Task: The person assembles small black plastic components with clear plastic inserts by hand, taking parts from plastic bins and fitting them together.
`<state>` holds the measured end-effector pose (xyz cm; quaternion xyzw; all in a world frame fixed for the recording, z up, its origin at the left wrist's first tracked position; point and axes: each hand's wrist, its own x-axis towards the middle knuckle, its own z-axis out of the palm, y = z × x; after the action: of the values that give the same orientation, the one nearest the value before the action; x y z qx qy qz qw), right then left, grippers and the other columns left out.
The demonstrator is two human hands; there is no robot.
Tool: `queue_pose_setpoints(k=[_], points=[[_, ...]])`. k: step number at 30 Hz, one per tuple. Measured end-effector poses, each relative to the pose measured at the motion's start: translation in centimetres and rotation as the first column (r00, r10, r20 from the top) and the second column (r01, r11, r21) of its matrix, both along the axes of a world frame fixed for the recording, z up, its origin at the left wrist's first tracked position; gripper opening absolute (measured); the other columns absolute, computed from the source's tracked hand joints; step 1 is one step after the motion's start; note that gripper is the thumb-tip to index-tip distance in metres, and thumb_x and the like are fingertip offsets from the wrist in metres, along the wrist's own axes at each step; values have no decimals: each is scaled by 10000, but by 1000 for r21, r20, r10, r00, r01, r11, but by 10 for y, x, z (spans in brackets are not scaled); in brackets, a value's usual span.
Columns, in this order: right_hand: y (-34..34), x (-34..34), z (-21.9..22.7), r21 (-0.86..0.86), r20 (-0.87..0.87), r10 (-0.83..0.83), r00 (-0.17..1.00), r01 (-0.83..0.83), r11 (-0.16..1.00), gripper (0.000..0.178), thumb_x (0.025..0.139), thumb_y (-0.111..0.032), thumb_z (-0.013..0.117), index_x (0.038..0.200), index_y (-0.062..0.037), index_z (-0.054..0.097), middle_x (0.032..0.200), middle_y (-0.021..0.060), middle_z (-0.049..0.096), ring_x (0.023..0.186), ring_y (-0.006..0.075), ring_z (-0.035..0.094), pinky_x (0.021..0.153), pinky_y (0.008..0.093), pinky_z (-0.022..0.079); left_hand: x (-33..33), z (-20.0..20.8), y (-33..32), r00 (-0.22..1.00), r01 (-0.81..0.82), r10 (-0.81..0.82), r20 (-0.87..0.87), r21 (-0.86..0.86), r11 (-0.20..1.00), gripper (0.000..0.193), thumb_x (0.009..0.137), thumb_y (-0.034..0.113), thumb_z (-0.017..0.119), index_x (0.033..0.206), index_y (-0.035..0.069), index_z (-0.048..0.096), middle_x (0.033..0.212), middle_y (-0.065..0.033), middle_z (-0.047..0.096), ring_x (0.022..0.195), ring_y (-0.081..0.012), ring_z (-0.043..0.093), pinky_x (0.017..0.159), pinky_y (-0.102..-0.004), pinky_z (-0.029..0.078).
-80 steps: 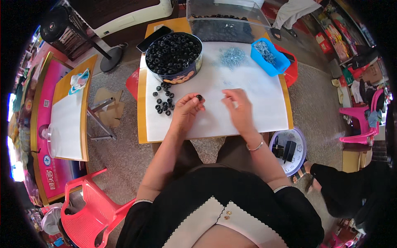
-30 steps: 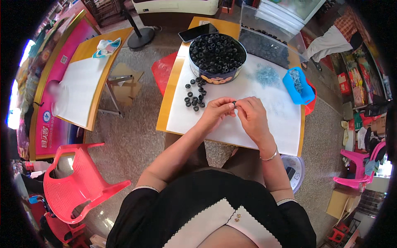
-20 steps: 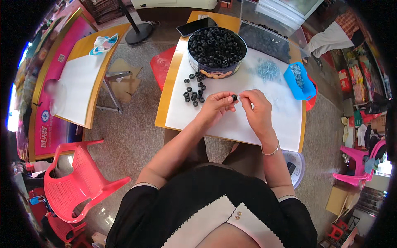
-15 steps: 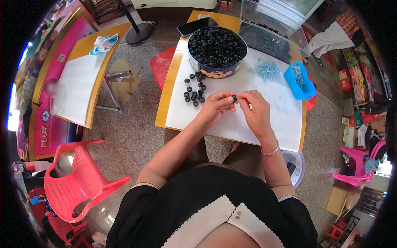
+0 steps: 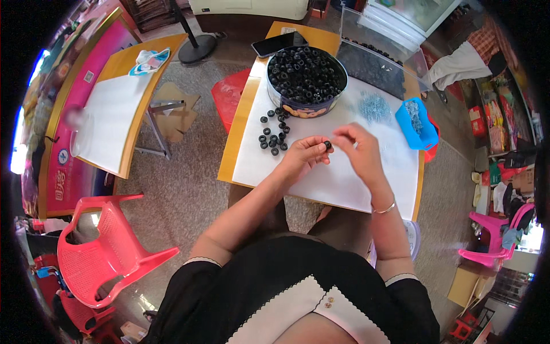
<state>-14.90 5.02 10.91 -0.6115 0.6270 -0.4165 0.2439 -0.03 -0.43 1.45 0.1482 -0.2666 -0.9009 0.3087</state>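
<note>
Over the white-covered table (image 5: pixel 381 198), my left hand (image 5: pixel 303 159) pinches a small black ring-shaped part (image 5: pixel 327 145) between thumb and fingertips. Just to its right, my right hand (image 5: pixel 362 152) is raised, slightly apart from that part. Its fingers are curled together and a little blurred, so anything tiny between them cannot be made out. Loose black ring-shaped parts (image 5: pixel 273 139) lie in a cluster to the left of my hands. Behind them stands a round tin (image 5: pixel 306 108) heaped with more of these parts. Small clear bluish pieces (image 5: pixel 375 108) are spread on the paper beyond my right hand.
A blue bin (image 5: pixel 417 123) with clear pieces sits at the table's right edge. A phone (image 5: pixel 279 43) lies behind the tin, beside a transparent box (image 5: pixel 372 66). A pink chair (image 5: pixel 112 252) and a second table (image 5: pixel 109 123) stand to the left.
My right hand has drawn away from the black part and is now apart from it. The left hand keeps hold of the part. The whole view has shifted slightly.
</note>
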Motion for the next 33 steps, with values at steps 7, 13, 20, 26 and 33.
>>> queue_pose_setpoints(k=[7, 13, 20, 26, 33], points=[[-113, -41, 13, -216, -395, -82, 915, -6, 976, 93, 786, -129, 597, 809, -50, 640, 859, 120, 624, 739, 278, 600, 669, 368, 466, -4, -9, -2, 1000, -1, 1, -24, -7, 1000, 205, 876, 115, 579, 1047, 2, 562, 912, -69, 605, 769, -137, 571, 726, -269, 483], [-179, -42, -19, 10, -933, 62, 353, -148, 989, 84, 718, -64, 598, 694, -98, 671, 759, 117, 643, 760, 272, 616, 683, 394, 462, -4, -7, -1, 1000, 11, -12, 22, 26, 1000, 199, 883, 107, 568, 1051, 1, 560, 926, -68, 601, 796, -136, 572, 714, -274, 490], [-191, -32, -26, 107, -959, 117, 257, -50, 993, 82, 691, -53, 606, 655, -86, 671, 715, 123, 658, 753, 275, 639, 677, 382, 447, -4, -8, -3, 1000, 22, -23, 9, 35, 999, 243, 874, 130, 587, 1079, 8, 541, 947, -67, 600, 825, -137, 574, 732, -286, 478], [-184, -33, -18, 75, -932, 93, 350, -63, 995, 76, 704, -72, 599, 741, -56, 663, 718, 137, 653, 746, 281, 640, 704, 384, 452, -5, -8, -1, 1000, -3, 3, -2, 51, 999, 242, 876, 132, 584, 1076, 4, 536, 937, -72, 598, 797, -137, 567, 730, -286, 478], [-92, -35, 6, 99, 291, 202, 935, -240, 966, 122, 818, -118, 594, 885, -16, 599, 726, 61, 612, 636, 145, 570, 622, 253, 445, -3, -11, -5, 997, -35, 44, -65, 134, 990, 219, 875, 104, 576, 1062, -9, 550, 907, -88, 611, 756, -139, 576, 699, -273, 492]])
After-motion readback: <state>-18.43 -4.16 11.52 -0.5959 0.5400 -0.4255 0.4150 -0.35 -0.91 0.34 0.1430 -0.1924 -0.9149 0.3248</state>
